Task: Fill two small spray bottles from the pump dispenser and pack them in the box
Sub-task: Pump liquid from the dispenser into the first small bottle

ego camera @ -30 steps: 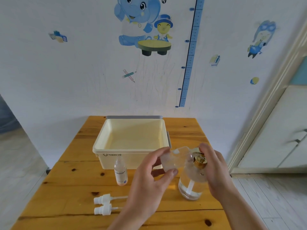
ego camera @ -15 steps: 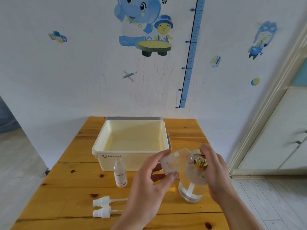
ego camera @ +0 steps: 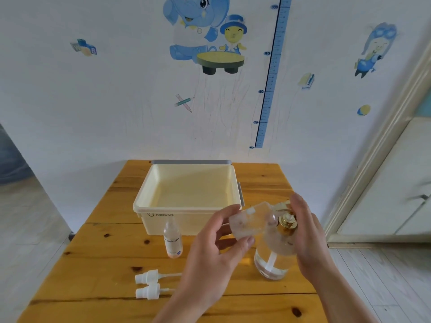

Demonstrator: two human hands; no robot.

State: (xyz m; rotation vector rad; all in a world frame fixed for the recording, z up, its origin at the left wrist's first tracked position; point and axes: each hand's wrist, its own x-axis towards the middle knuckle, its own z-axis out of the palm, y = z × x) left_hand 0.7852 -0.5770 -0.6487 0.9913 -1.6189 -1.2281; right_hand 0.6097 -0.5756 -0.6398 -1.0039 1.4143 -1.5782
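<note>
Since a second ago we find little moved: the left hand [ego camera: 217, 248] still tilts a small bottle [ego camera: 248, 221] at the pump dispenser [ego camera: 276, 250] spout. The right hand [ego camera: 307, 234] stays closed on the pump head at 3 o'clock; we judge filling under way, the box [ego camera: 186, 220] unpacked.

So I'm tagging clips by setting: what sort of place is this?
Most likely a home, perhaps a child's room: cartoon elephant sticker and a blue height chart on the scribbled wall, with a small wooden table pushed against it.
</note>
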